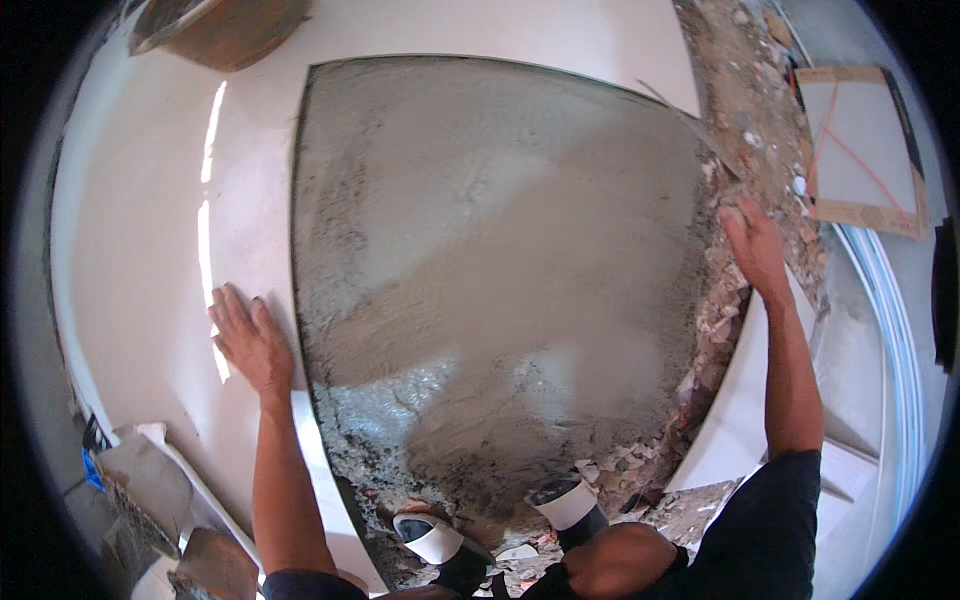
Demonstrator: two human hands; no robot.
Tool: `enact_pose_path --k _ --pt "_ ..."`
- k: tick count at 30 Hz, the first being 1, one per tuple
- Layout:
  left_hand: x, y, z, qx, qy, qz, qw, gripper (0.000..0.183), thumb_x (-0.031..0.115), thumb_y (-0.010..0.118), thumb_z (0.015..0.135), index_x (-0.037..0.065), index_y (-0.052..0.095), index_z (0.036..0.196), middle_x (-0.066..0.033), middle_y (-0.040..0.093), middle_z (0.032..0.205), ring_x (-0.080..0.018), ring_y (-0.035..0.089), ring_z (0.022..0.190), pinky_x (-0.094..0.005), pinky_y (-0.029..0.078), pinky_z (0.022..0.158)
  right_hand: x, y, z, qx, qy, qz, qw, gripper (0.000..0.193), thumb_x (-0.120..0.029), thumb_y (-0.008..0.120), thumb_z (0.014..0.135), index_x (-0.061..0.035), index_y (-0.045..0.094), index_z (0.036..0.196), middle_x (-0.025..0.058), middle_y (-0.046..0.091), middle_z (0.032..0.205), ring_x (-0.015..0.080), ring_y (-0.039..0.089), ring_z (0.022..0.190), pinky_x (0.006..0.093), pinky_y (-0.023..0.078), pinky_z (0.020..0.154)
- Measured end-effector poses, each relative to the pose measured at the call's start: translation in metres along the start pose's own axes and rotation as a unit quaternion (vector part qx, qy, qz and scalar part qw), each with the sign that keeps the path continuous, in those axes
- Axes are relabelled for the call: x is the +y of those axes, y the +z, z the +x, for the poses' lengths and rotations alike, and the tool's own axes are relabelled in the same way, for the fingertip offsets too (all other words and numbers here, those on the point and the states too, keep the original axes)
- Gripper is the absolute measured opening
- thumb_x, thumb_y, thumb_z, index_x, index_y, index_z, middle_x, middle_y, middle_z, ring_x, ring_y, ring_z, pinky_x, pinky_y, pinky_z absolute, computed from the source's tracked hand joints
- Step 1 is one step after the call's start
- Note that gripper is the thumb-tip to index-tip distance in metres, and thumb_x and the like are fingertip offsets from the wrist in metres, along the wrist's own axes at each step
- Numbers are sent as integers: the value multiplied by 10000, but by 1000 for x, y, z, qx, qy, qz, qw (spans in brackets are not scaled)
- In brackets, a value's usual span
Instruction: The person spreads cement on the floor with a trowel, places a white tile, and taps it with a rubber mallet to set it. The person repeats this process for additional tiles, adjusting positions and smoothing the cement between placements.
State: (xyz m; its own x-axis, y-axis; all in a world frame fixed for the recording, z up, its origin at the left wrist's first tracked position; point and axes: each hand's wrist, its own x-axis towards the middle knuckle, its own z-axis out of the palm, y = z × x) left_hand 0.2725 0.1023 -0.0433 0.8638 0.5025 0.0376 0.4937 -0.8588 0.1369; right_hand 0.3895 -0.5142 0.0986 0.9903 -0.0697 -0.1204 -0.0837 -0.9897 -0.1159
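A bed of wet grey mortar spreads before me, mostly smoothed in the middle and rougher near my feet. Pale floor tiles border it on the left and along the far side. My left hand rests on the left tile with its fingers apart, close to the mortar's edge. At the right edge, my right hand is closed around the handle end of a trowel. Its thin blade is seen nearly edge-on, pointing away and left over the far right corner. The fingers hide the handle.
A brown mortar tub stands on the far left tiles. Broken rubble runs along the right side. Beyond it lie a flat carton and pale blue-white pipes. A loose white tile is below my right hand; my shoes stand at the near edge.
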Motion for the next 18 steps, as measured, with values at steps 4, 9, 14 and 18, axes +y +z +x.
enact_pose_path --k 4,9,14,18 --pt "3 -4 0 -3 -4 1 1000 587 413 365 991 90 311 1479 -122 254 1553 -304 143 1459 -531 63 1155 -145 41 35 21 -179 45 982 507 -419 542 917 -13 574 1219 221 639 1133 374 606 1075 452 471 911" --pt "7 -7 1 -2 -12 -10 1000 603 435 371 986 91 313 1477 -120 264 1549 -315 146 1457 -534 65 1154 -261 67 72 -45 -197 54 978 354 -377 518 920 -47 599 1024 194 665 967 389 635 888 492 494 775" --pt "7 -9 -1 -1 -15 -32 999 614 462 358 983 96 317 1474 -112 256 1553 -309 144 1458 -533 63 1156 -260 78 35 -138 -219 47 965 362 -385 534 920 -56 608 1054 195 668 952 389 644 841 473 513 740" --pt "7 -9 -1 -5 -14 -23 1000 618 472 349 983 98 318 1474 -109 253 1555 -303 138 1459 -533 59 1159 -205 76 -54 -154 -226 -5 962 431 -435 568 904 -63 610 1118 198 655 1028 382 642 881 465 511 776"
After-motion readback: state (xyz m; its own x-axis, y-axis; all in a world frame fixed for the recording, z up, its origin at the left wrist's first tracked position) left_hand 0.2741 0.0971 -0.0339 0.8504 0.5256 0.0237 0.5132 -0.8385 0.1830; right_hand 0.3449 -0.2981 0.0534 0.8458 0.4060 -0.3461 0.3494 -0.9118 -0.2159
